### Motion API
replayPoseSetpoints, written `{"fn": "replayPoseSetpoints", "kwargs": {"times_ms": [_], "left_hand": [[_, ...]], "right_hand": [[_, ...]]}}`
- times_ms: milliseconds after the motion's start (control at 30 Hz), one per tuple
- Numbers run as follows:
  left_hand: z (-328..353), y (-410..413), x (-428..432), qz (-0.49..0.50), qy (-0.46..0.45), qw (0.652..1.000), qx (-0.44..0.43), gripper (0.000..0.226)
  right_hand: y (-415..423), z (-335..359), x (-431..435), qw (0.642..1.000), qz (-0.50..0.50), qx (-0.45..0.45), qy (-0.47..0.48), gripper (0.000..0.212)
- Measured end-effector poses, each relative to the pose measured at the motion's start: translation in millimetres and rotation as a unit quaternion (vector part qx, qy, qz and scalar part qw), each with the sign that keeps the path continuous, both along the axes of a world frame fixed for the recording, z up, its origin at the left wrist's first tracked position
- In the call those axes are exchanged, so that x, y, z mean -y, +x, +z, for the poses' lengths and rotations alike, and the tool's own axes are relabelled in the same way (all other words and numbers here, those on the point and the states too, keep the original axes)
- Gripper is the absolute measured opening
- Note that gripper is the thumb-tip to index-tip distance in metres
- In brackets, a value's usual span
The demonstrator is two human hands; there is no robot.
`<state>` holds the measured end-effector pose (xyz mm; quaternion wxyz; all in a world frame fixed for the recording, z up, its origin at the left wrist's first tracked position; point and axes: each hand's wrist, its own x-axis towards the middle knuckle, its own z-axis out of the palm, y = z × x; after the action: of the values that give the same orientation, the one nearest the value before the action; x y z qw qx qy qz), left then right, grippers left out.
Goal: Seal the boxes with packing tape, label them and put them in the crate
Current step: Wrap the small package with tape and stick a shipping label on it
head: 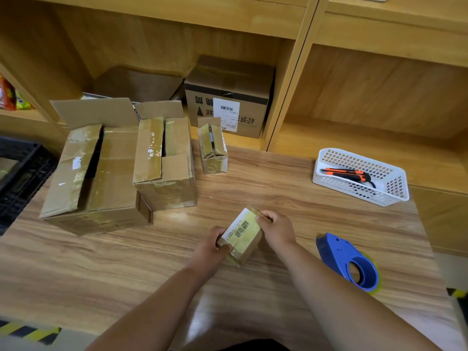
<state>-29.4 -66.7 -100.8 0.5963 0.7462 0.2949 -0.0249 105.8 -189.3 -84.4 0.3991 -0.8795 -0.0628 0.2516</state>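
Behind taped box (244, 236): 3 open boxes (164, 160); dispenser (347, 259) rt.

Counter (278, 188): smooth wood-grain surface with a soft sheen toward my side. Small box (244, 236), gripped by my left hand (211, 245) and right hand (277, 229): brown cardboard under glossy yellowish tape; its label (238, 228) is white matt paper. Large box (101, 173) and middle box (164, 171) — matt brown cardboard, scuffed, with wrinkled strips of shiny tape and torn white paper scraps. Tape dispenser (347, 259): smooth blue plastic, faintly glossy, round a translucent yellowish tape roll (376, 282). Basket (354, 193): white perforated plastic. Knives (347, 172) — orange and black plastic. Crate (27, 188): black latticed plastic, matt. Shelving (379, 84): pale matt wood. Shelf box (228, 82): brown cardboard banded with dark tape, white paper sheet stuck on.
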Motion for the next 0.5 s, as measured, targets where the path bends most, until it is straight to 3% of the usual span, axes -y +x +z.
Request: {"fn": "replayPoseSetpoints", "kwargs": {"times_ms": [167,300,400,500], "left_hand": [[2,1,2,0.011,-0.02,1.0,-0.001,0.024],[4,-3,2,0.028,-0.018,0.999,-0.006,0.029],[10,-2,4,0.02,0.006,1.0,0.004,0.036],[14,1,8,0.023,-0.037,0.999,0.011,0.038]], "right_hand": [[-2,6,-10,0.998,-0.066,-0.008,-0.01,0.021],[-12,15,-5,0.997,-0.044,0.062,-0.001,0.027],[-26,19,-2,0.983,-0.006,0.178,0.044,0.024],[-40,11,5,0.936,0.066,0.344,0.025,0.029]]}}
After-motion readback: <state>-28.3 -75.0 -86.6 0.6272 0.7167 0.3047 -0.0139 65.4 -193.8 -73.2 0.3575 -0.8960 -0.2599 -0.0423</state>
